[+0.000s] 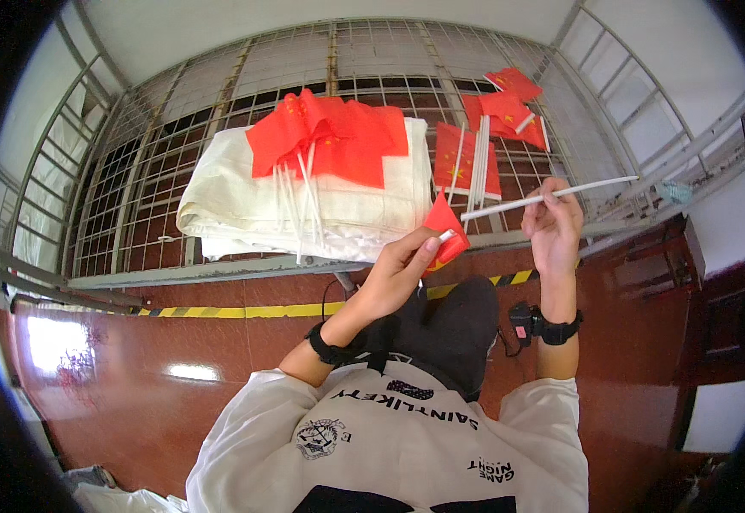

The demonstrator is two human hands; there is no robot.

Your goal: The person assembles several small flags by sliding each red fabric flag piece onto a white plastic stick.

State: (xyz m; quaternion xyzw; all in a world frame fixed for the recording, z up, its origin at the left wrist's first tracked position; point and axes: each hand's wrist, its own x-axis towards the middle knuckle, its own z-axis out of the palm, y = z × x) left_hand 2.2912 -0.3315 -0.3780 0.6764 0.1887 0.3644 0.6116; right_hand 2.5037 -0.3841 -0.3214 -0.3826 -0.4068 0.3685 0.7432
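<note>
Between thumb and fingers, my left hand [402, 269] pinches a small red flag [446, 224], whose white sleeve edge shows at the thumb. My right hand [554, 224] grips a thin white stick [509, 205] that slants up to the right. The stick's left end is close to the flag's edge; whether it touches I cannot tell. Just beyond my hands, loose white sticks [480, 162] lie on red flags [449, 154]. More red flags [505, 111] lie farther back. To the left, a bunch of red flags on sticks [338, 137] rests on folded white cloth [218, 201].
Everything lies on a metal bed frame with a wire-mesh base [150, 171] and rails at both ends. Its front bar [159, 278] runs before my knees. Yellow-and-black tape [210, 313] crosses the reddish floor. A black wristband [325, 344] circles my left wrist; a black device [556, 329] sits on my right.
</note>
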